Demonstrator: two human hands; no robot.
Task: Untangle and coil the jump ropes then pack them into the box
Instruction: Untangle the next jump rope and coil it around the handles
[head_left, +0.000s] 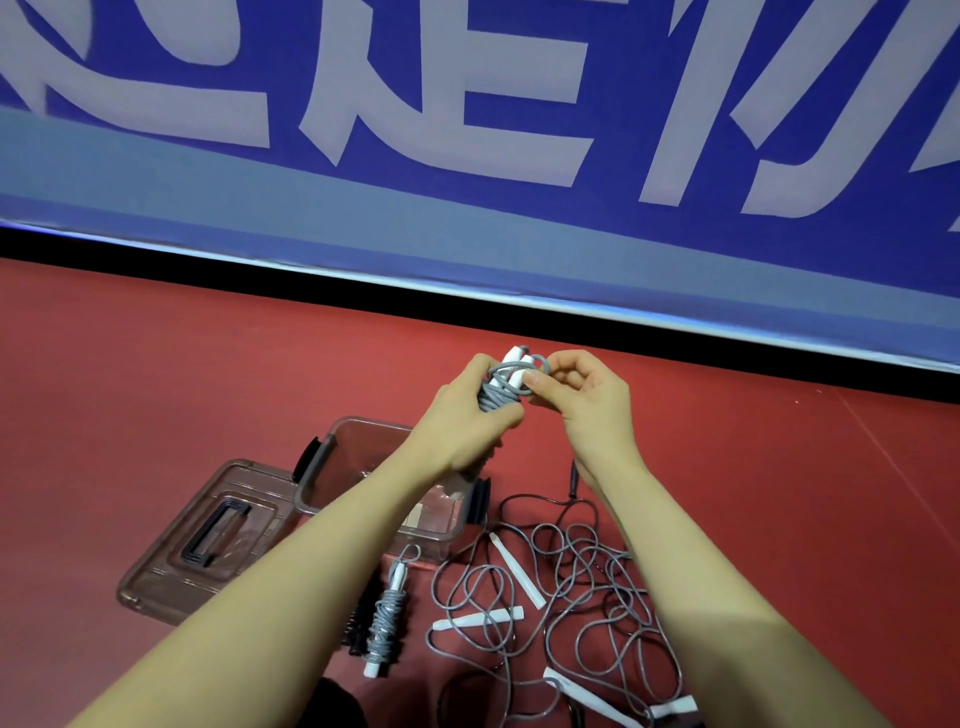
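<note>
Both hands are raised above the red floor (156, 364). The left hand (467, 415) is wrapped around a grey rope bundle (501, 384) with white handles poking out on top. The right hand (587, 395) pinches the rope's loose loop at the bundle's right side. Below them sits the clear box (332, 467), its lid (208, 535) just left. A coiled rope (384, 618) lies near the box; beside it perhaps a black one, mostly hidden. Tangled ropes (571, 587) spread to the right.
</note>
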